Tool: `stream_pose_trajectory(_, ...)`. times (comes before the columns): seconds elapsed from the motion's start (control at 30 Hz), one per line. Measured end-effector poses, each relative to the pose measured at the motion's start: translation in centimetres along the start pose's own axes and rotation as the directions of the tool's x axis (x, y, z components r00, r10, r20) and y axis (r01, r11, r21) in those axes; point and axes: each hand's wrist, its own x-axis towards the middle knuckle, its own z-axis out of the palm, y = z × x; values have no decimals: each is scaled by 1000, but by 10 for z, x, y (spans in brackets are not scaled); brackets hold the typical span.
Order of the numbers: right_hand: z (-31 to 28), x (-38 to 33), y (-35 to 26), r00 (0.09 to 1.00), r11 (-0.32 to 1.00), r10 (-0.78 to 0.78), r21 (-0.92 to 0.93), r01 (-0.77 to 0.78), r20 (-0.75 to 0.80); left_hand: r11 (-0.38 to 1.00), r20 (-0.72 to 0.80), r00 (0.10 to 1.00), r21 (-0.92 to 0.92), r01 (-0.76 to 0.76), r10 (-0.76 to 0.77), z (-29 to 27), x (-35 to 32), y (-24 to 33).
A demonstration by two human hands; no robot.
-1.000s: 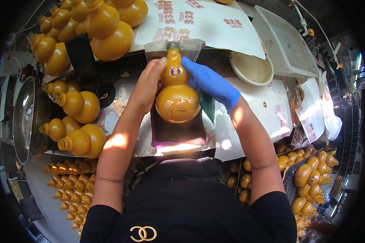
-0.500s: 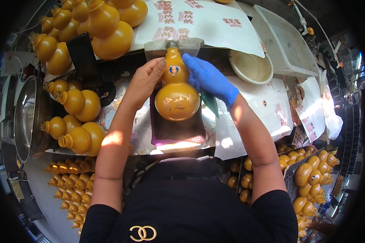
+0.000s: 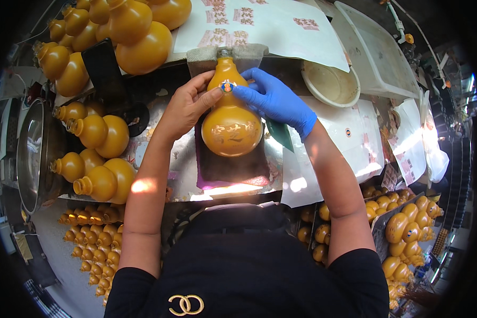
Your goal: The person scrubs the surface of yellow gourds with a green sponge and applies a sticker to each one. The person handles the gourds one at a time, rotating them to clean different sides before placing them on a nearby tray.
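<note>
A yellow-orange gourd-shaped bottle (image 3: 231,139) lies in front of me, its clear threaded mouth resting on a grey cloth (image 3: 201,61). Gold characters mark its lower bulb. On its upper bulb sits a small round blue and orange emblem sticker (image 3: 227,87). My bare left hand (image 3: 190,108) is closed on the bottle's left side, with the thumb at the sticker's edge. My right hand (image 3: 277,100), in a blue glove, grips the other side, its thumb against the sticker too. Its other fingers are partly hidden behind the bottle. Under the lower bulb is a dark pad (image 3: 234,174).
Several similar bottles (image 3: 108,135) stand at the left beside a black stand (image 3: 103,74). A white sheet of labels (image 3: 273,40) covers the far side. To the right are a round bowl (image 3: 331,87), a clear bin (image 3: 379,58) and another sheet (image 3: 328,153) with one round sticker (image 3: 348,132).
Both thumbs have moved inward onto the sticker from the bottle's sides. The right hand has shifted slightly down. The bottle stays in nearly the same place.
</note>
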Motion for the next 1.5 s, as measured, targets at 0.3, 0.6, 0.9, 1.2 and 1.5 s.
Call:
stream_pose_trajectory(0.3,-10,5,-4,990,963,98,240,-119,97,996,-17,1000,-80,25,-27,15,-2,6)
stream_pose_trajectory(0.6,3,17,-4,991,993,118,-21,-117,64,984,-59,996,-167,54,-64,19,0,1)
stream_pose_trajectory(0.9,-2,18,3,980,961,141,218,-170,144,978,-17,999,-205,34,-38,14,0,-5)
stream_pose_trajectory(1.2,6,6,-1,995,989,97,106,-99,20,977,-202,967,-178,118,-153,27,14,4)
stream_pose_trajectory(1.5,-4,4,14,964,819,247,510,-263,100,966,-127,985,-245,84,-118,17,11,1)
